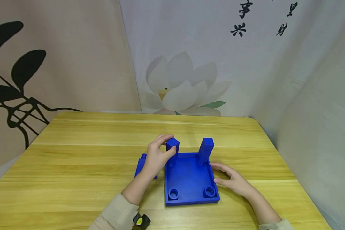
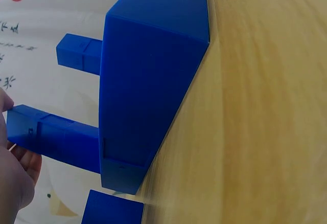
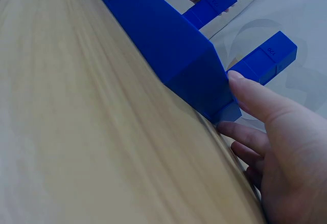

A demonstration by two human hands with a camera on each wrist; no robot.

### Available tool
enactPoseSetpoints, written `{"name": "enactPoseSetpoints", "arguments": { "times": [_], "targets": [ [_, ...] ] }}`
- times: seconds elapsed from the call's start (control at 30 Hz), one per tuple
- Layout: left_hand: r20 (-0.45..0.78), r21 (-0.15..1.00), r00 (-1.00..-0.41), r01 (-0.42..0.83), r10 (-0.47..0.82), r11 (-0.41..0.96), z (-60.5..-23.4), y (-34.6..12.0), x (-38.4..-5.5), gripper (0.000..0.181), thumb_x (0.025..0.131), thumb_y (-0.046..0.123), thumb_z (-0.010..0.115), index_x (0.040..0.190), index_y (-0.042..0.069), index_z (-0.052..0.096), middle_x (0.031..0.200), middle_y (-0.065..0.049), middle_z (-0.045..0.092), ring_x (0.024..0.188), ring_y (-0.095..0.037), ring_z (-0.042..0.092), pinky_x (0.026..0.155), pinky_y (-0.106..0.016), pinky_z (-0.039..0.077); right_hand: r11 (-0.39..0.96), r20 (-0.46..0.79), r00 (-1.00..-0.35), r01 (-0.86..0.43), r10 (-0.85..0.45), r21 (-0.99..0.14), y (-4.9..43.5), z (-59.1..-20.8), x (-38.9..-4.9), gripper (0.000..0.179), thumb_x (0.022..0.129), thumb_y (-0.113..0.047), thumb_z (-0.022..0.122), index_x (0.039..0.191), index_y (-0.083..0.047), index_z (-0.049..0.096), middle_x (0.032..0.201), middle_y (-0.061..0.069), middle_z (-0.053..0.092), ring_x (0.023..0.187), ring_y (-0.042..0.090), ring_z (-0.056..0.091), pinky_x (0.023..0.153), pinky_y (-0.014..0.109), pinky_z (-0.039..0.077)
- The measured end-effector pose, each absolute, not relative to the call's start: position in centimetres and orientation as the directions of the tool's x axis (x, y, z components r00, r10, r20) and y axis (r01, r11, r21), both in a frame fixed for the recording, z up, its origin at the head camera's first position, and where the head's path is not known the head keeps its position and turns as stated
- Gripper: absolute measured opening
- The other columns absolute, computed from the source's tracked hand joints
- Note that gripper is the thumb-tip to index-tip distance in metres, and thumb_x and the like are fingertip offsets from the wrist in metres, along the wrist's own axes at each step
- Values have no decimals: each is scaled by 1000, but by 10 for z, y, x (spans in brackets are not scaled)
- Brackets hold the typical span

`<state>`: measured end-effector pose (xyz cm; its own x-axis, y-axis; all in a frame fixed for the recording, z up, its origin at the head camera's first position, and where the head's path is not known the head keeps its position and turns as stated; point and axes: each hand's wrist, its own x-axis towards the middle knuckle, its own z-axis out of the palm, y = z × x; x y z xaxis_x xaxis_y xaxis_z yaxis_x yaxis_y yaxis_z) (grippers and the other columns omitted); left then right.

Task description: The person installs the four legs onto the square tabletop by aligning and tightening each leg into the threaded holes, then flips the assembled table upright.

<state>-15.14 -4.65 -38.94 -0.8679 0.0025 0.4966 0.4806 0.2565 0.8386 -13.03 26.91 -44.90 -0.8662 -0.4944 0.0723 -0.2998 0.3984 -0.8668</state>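
Observation:
A blue square tray-like base [image 1: 187, 179] with raised rims lies on the table, two round sockets [image 1: 173, 194] in its near corners. At its far left corner stands a blue square post [image 1: 172, 142], whose upper end my left hand [image 1: 157, 155] grips between thumb and fingers. A second blue post [image 1: 206, 148] rises from the far right corner. My right hand [image 1: 233, 179] rests at the base's right side, thumb and fingertips against the rim, fingers loosely extended. In the right wrist view, the thumb [image 3: 255, 96] lies near the foot of that second post.
Left of the base, partly hidden behind my left forearm, lie more blue parts [image 1: 140, 166], one with a round end. The wooden table [image 1: 74, 166] reaches back to a printed curtain [image 1: 189, 38], with another curtain along the right side.

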Motion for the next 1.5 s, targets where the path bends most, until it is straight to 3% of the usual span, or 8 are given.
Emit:
{"name": "enactPoseSetpoints", "arguments": {
  "times": [0.17, 0.3, 0.5, 0.63, 0.9, 1.2, 1.5],
  "targets": [
    [493, 842, -870, 482, 17, 243, -389, -47, -152, 37, 81, -1, 68, 117, 8, 68, 110, -1, 65, 93, -16, 54, 77, -45, 49, 396, 77, -866, -303, -495, -867, 269, -450, -131, 51, 90, -23, 68, 138, -17, 51, 138, 0, 51, 128, 17, 44, 103, 25, 32],
    [484, 841, -874, 474, 28, 259, -387, -47, -150, 37, 83, 0, 66, 119, 7, 67, 112, -1, 65, 93, -15, 55, 79, -42, 50, 394, 76, -866, -300, -494, -869, 269, -450, -131, 51, 90, -24, 68, 138, -17, 51, 138, 0, 51, 128, 18, 44, 103, 25, 32],
    [496, 829, -868, 485, 36, 278, -386, -47, -151, 39, 84, 11, 75, 121, 6, 63, 116, -4, 62, 104, -15, 54, 86, -38, 46, 392, 71, -866, -296, -495, -871, 270, -449, -130, 51, 91, -24, 67, 138, -17, 50, 138, 0, 51, 128, 21, 44, 104, 26, 32],
    [503, 827, -864, 482, 2, 290, -387, -46, -152, 43, 80, 19, 80, 117, 5, 64, 111, -3, 62, 100, -15, 55, 85, -36, 46, 394, 67, -867, -292, -495, -871, 269, -448, -130, 51, 91, -24, 67, 138, -17, 50, 138, 0, 50, 128, 21, 43, 104, 27, 32],
    [482, 846, -875, 451, -47, 285, -388, -46, -152, 30, 78, 22, 81, 101, 9, 68, 102, 1, 63, 91, -16, 53, 80, -38, 45, 400, 61, -870, -287, -490, -871, 268, -447, -129, 51, 90, -24, 68, 138, -16, 50, 138, 1, 51, 128, 20, 43, 104, 26, 31],
    [510, 830, -860, 486, -21, 274, -389, -46, -153, 21, 83, 12, 76, 102, 7, 70, 101, 0, 64, 90, -15, 54, 80, -39, 47, 400, 65, -867, -293, -494, -868, 269, -448, -129, 51, 91, -24, 67, 138, -17, 50, 139, 0, 50, 128, 21, 43, 104, 26, 31],
    [515, 827, -857, 504, 25, 250, -388, -46, -152, 27, 87, 3, 69, 114, 4, 67, 105, -3, 64, 95, -14, 55, 84, -42, 46, 389, 80, -860, -308, -504, -868, 269, -449, -130, 50, 91, -22, 67, 138, -16, 50, 138, 1, 50, 128, 21, 44, 104, 26, 32]
  ]
}}
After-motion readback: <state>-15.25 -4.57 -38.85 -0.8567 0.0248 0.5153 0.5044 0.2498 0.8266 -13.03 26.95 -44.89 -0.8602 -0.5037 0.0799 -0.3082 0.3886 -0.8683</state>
